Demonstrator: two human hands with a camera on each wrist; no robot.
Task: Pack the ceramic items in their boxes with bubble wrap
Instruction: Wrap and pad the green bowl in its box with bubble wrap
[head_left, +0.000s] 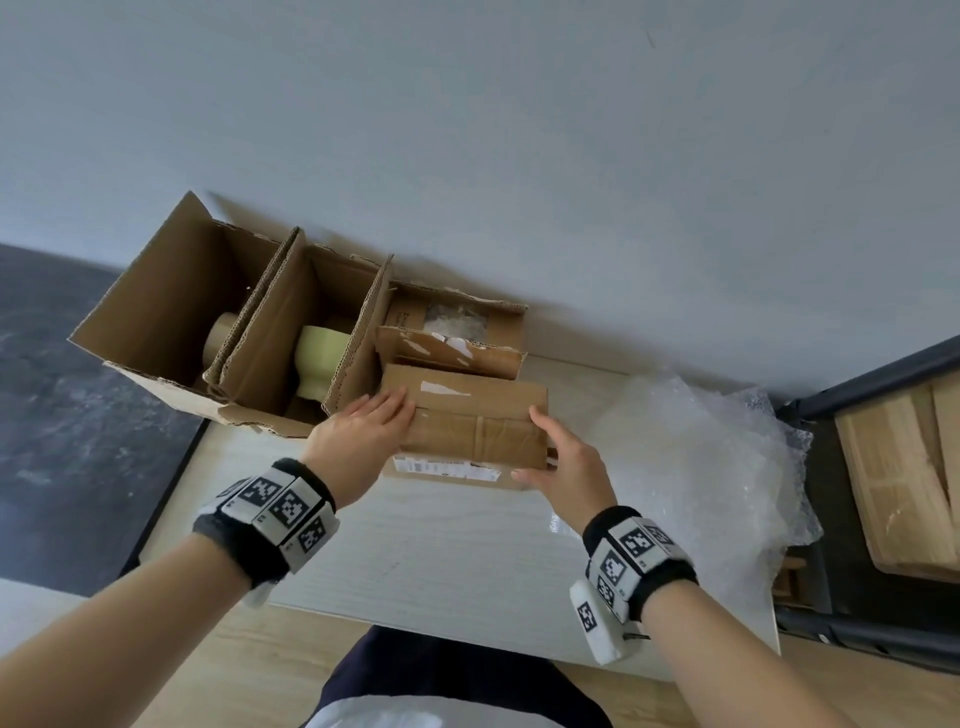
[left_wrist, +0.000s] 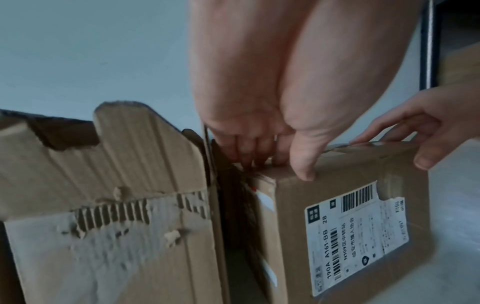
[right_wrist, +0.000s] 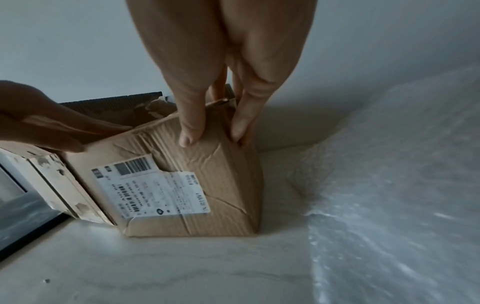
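A small cardboard box (head_left: 475, 434) with a shipping label (left_wrist: 355, 236) stands on the white table (head_left: 441, 551), its top flaps folded down. My left hand (head_left: 376, 423) lies on the left end of the top flaps with fingers (left_wrist: 246, 148) stretched out and the thumb at the front edge. My right hand (head_left: 556, 462) grips the box's right front corner, thumb (right_wrist: 189, 133) on the front and fingers round the side. A large divided box (head_left: 171, 332) at left holds a pale green ceramic vase (head_left: 317, 358) and a beige piece (head_left: 223, 338).
Behind the small box is another open box (head_left: 452, 332) with something wrapped in clear plastic inside. A crumpled sheet of bubble wrap (head_left: 701, 457) covers the table's right side. A dark metal rack with wooden boards (head_left: 893, 467) stands at far right; a grey wall runs behind.
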